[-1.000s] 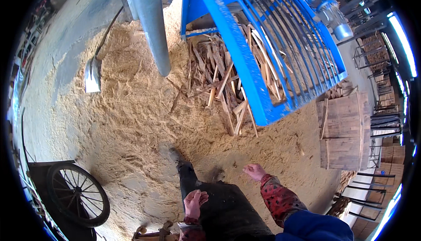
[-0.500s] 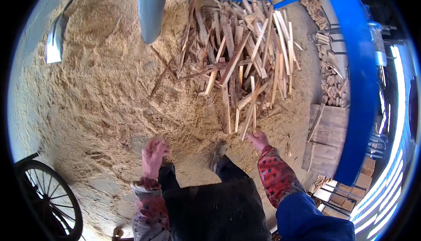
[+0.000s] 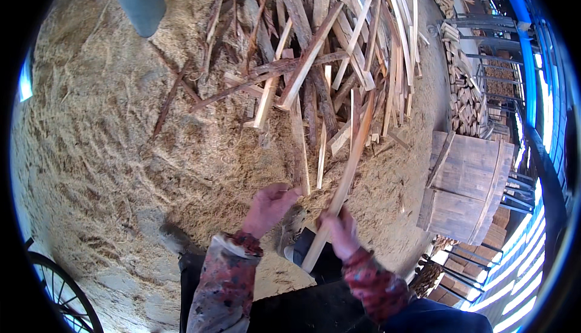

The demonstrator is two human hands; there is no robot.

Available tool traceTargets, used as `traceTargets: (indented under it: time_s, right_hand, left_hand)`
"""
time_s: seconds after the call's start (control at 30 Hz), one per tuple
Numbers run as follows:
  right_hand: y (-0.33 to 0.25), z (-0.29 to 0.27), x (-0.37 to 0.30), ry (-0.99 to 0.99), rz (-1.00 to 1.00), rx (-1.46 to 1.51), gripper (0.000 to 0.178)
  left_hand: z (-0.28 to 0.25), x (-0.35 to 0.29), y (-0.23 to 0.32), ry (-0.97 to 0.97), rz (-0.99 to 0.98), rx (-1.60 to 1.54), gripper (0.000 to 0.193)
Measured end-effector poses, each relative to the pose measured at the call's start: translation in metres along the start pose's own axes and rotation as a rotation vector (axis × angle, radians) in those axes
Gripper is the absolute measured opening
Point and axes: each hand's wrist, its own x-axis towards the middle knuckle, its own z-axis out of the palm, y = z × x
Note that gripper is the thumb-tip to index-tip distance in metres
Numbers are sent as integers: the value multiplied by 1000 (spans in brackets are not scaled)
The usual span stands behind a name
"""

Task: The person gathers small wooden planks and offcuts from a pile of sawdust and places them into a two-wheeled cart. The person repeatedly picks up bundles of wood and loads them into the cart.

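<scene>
My right hand (image 3: 340, 227) is closed around a long pale wooden strip (image 3: 346, 178). The strip slants upward over the front of the wood pile, its near end by my dark trouser leg. My left hand (image 3: 270, 210) is beside it, with fingers partly curled and a little apart. Its fingertips come up to the lower end of a bark-edged slat (image 3: 300, 151) in the pile; whether they touch it I cannot tell. The heap of wooden strips and slats (image 3: 308, 66) lies in front of me, many with rough brown bark.
Sawdust (image 3: 121, 151) covers the ground. A blue-grey post-like part (image 3: 138, 0) hangs at upper left, and a spoked wheel (image 3: 63, 293) stands at lower left. To the right are a wooden board panel (image 3: 463, 184) and stacked wood pieces (image 3: 463, 94).
My right hand has taken hold of the pale strip and drawn it nearer. My left hand has moved right and forward, to the pile's near edge. The view has shifted closer to the pile.
</scene>
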Motion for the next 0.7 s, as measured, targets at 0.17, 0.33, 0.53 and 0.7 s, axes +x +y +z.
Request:
traceTargets:
  time_s: [0.17, 0.33, 0.53, 0.7]
  right_hand:
    - [20, 15, -15, -416, -302, -367, 38]
    - [-31, 10, 81, -726, -505, -909, 35]
    - [-129, 36, 256, 99, -572, -982, 78]
    - [-140, 83, 322, 188, -522, -828, 92]
  left_hand:
    - [31, 11, 26, -137, 108, 159, 51]
    - [-28, 19, 29, 81, 35, -3, 29]
    - [-66, 46, 75, 319, 373, 365, 12]
    - [-113, 94, 90, 525, 674, 658, 14]
